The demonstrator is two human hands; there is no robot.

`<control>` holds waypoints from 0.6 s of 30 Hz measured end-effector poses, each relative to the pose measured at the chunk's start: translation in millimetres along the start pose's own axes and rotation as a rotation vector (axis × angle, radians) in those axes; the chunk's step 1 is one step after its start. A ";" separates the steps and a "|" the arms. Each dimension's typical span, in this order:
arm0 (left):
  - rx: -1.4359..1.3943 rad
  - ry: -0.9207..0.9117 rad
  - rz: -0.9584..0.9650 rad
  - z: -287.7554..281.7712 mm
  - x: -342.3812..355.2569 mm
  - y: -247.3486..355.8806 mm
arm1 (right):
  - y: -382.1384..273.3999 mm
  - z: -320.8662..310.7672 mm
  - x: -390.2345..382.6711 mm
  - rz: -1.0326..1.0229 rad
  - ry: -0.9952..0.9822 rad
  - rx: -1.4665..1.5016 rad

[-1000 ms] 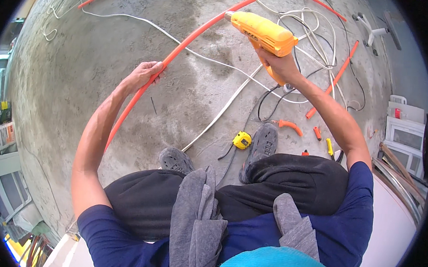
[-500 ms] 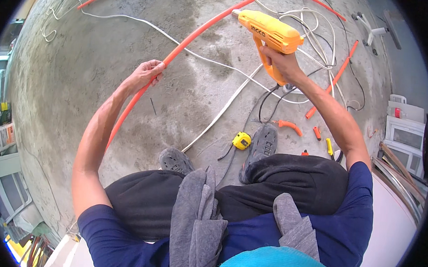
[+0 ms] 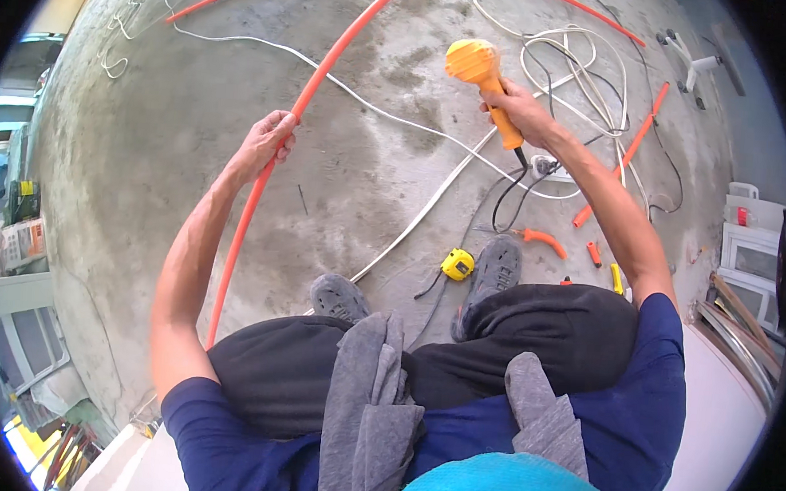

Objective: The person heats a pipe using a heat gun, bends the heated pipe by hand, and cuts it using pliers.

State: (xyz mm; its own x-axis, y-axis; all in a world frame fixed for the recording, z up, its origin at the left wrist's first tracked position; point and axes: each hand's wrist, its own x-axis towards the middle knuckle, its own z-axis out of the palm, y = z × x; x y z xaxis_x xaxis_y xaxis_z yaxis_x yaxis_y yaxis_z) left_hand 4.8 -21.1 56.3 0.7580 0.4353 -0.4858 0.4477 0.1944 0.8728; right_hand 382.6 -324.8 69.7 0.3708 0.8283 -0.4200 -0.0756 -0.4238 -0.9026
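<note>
A long orange plastic pipe runs from beside my left leg up past the top edge of the view. My left hand is wrapped around it near its visible middle. In my right hand is the handle of a yellow heat gun, with a black cord coming out of the handle's lower end. The gun's body points away, so its nozzle is hidden. A gap of bare floor separates the gun from the pipe.
White cable lies in loops at the upper right, near a power strip. Short orange pipe rests beside it. A yellow tape measure and orange-handled tool lie by my right shoe. White frames stand far right.
The heat gun has turned from pointing left at the pipe to pointing away, and it has dropped slightly. The pipe's far end has swung leftward and out of view. My left hand keeps its hold.
</note>
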 end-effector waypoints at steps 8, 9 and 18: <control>0.003 -0.047 -0.002 14.5 -10.9 5.6 | 101.4 30.6 35.9 -0.138 0.250 -0.651; -0.011 -0.041 -0.013 12.5 -14.8 1.0 | 107.6 40.7 39.2 -0.016 0.202 -0.675; -0.043 -0.020 -0.046 20.5 -54.9 -27.3 | -14.8 16.5 84.6 -0.665 0.606 -1.060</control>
State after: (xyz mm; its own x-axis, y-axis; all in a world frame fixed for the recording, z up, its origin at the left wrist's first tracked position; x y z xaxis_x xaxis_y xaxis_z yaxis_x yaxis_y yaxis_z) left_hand -39.3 -68.3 58.2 0.7465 0.4079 -0.5257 0.4615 0.2517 0.8507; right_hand 399.8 -242.4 45.9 0.4194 0.8112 0.4076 0.9007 -0.3154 -0.2989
